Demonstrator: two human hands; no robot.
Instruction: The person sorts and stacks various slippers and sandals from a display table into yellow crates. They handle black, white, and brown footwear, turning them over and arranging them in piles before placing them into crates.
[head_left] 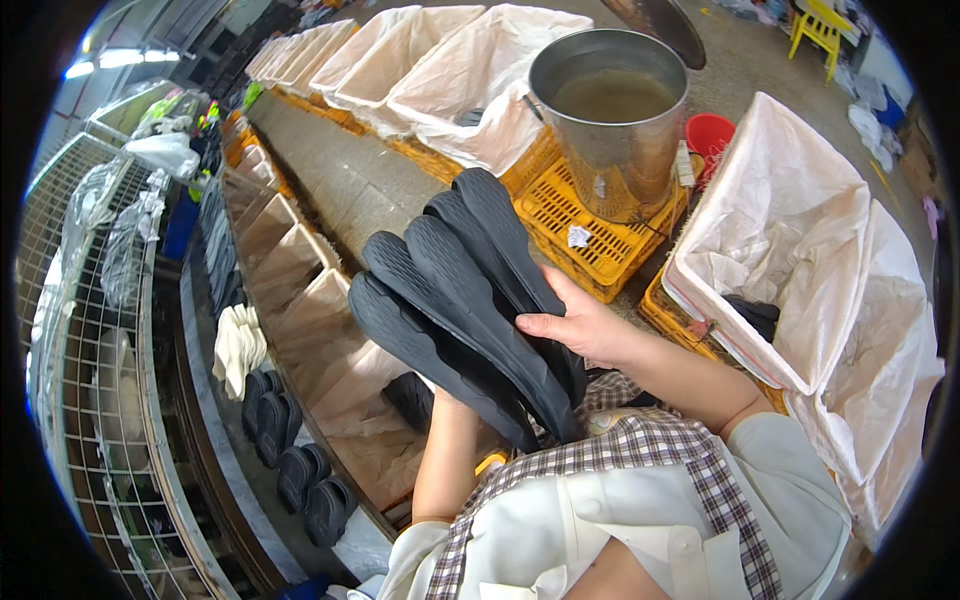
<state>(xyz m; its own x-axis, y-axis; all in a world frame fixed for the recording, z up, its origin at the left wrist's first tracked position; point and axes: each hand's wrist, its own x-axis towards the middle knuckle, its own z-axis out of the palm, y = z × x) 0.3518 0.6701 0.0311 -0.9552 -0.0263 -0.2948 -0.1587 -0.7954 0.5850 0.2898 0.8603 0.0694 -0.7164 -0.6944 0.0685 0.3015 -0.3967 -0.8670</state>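
Observation:
I hold several black slippers [455, 290] bunched together in front of me, their textured soles showing. My right hand [575, 320] is closed around the bunch's right side, with the thumb lying across a sole. From below, my left hand [448, 402] grips the near left part; its fingers are hidden behind the slippers. Other black slippers [278, 425] lie in a row on the narrow bench [345, 548] at the left. Beneath my left wrist, a black piece [410, 400] lies in a lined bin [345, 385].
A large metal drum [625, 160] of murky liquid stands on yellow crates [575, 225] ahead. Lined bins [470, 65] stretch away in a row; another [800, 270] stands at right. White gloves [238, 345] hang at the bench beside a wire rack [110, 400]. A red bucket [708, 130] sits behind the drum.

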